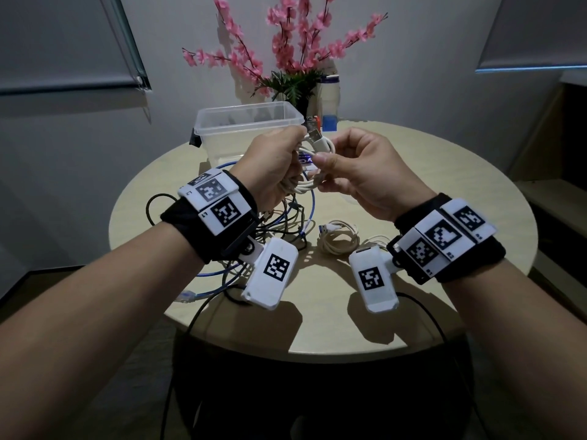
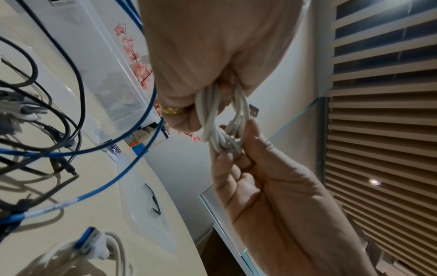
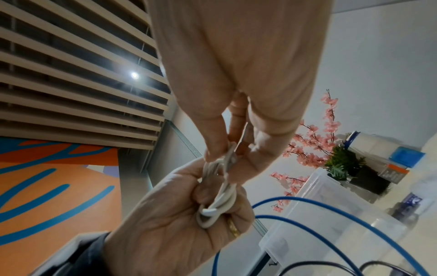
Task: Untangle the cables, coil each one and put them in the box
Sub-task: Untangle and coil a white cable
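Both hands are up over the bench [image 1: 413, 173], working one white cable [image 1: 313, 182]. The left hand [image 1: 273, 163] has its grip clamped round the coiled loops, fingers curled tight with a gold ring [image 2: 173, 110] showing on one of them. The right hand [image 1: 362, 173] is just beside it, thumb and fingertips pinching the same cable near its loose end, so that grip is closed on it too. The USB plug [image 1: 315, 134] sticks up right above where the two grips meet.

Just behind the left grip sits the clear box [image 1: 222, 122], lid off, with a black latch on its side. I can't really tell what's in it through the plastic. The lid [image 2: 141, 196] lies flat on the bench, out past the grips toward the bench edge.

Below the left grip there's the messy pile: a blue cable [image 1: 219, 292] looping wide, and black cables [image 1: 158, 201] running through it and off the near edge. Below the right grip, well apart from both hands, lies a cream coil [image 1: 338, 238] with a blue-tipped plug, already wound up on the bench.

Further back past the box: a pot of pink flowers [image 1: 295, 42], a white jar [image 1: 330, 93] and a small blue box [image 1: 329, 122].
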The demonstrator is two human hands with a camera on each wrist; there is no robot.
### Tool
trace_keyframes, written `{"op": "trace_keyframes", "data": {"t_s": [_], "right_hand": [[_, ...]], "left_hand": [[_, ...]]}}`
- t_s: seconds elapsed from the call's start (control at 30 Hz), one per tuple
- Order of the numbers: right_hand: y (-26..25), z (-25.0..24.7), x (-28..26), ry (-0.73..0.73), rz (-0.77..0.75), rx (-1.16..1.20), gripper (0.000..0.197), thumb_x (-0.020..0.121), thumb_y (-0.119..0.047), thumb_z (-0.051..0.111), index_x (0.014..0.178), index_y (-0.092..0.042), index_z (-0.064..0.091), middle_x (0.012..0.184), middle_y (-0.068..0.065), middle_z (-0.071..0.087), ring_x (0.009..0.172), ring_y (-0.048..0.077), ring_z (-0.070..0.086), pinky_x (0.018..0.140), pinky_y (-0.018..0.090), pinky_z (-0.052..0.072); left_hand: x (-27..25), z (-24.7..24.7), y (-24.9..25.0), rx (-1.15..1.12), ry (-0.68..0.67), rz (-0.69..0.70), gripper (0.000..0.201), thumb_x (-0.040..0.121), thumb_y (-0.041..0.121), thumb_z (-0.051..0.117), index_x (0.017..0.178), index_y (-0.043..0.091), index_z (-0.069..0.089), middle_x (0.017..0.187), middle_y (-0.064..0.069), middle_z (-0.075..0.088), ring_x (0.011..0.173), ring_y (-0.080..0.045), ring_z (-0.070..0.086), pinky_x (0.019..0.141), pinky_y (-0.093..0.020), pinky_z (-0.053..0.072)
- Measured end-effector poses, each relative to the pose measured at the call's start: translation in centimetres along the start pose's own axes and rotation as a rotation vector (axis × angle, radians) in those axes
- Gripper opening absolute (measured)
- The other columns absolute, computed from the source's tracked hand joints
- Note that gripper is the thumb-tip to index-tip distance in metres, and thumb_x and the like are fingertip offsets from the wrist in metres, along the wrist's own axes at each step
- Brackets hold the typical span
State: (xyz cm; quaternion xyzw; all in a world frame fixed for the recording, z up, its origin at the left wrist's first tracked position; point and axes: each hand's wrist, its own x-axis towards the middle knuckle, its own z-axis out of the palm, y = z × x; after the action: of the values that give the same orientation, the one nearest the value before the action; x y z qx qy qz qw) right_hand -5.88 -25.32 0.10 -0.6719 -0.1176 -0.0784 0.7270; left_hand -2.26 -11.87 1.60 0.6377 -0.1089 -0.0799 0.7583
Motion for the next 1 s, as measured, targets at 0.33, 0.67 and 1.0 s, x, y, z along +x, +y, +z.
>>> {"op": "trace_keyframes", "data": {"t_s": [0.33,0.67,1.0], "right_hand": [[0.1,-0.6,0.2,-0.020,0.047,-0.244,0.017,0.088,-0.014,0.066,0.086,-0.021,0.051,0.085,0.005,0.063,0.079,0.018,0.063,0.066,0.031,0.044],[0.9,-2.4,0.0,0.048,0.199,-0.213,0.011,0.085,-0.002,0.065,0.083,-0.008,0.057,0.073,0.008,0.066,0.063,0.016,0.063,0.057,0.026,0.053],[1.9,-6.8,0.1,0.244,0.465,-0.518,0.018,0.082,0.009,0.065,0.087,-0.006,0.057,0.093,0.020,0.061,0.077,0.027,0.063,0.066,0.036,0.058]], "left_hand": [[0.0,-0.4,0.0,0.056,-0.063,0.022,0.025,0.102,0.022,0.038,0.079,0.015,0.044,0.047,0.007,0.039,0.043,-0.006,0.032,0.045,-0.020,0.030],[-0.8,-1.7,-0.4,0.336,-0.196,-0.189,0.007,0.099,0.016,0.046,0.092,0.014,0.047,0.083,-0.006,0.055,0.064,-0.011,0.052,0.057,-0.024,0.042],[-1.1,-1.0,-2.2,1.741,-0.450,-0.061,0.033,0.090,0.042,0.055,0.107,0.015,0.061,0.103,-0.005,0.064,0.088,-0.022,0.055,0.072,-0.029,0.041]]}}
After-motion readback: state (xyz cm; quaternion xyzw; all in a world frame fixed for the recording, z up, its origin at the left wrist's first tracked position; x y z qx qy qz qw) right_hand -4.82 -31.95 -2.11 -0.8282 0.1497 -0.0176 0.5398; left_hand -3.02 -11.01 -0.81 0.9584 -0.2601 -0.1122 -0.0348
